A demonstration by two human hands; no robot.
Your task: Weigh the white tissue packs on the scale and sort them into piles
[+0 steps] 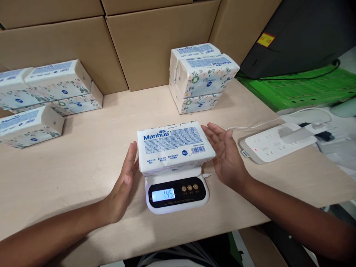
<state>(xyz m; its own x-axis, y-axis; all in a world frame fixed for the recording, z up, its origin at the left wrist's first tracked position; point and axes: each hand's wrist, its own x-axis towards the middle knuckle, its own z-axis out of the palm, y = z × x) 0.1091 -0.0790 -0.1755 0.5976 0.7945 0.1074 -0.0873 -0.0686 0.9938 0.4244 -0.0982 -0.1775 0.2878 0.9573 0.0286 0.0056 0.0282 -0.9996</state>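
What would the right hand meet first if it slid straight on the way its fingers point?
Probably the stack of tissue packs at the back; the right hand passes beside the pack on the scale, though depth is unclear.

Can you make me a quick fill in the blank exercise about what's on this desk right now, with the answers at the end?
1. The tissue pack lies on a white ____ with a lit display.
2. The display reads ____.
3. The left hand and right hand are both ____, one on each side of the pack.
4. The word printed large in blue on the pack is ____.

Missing words: scale; 145; open; Manhua
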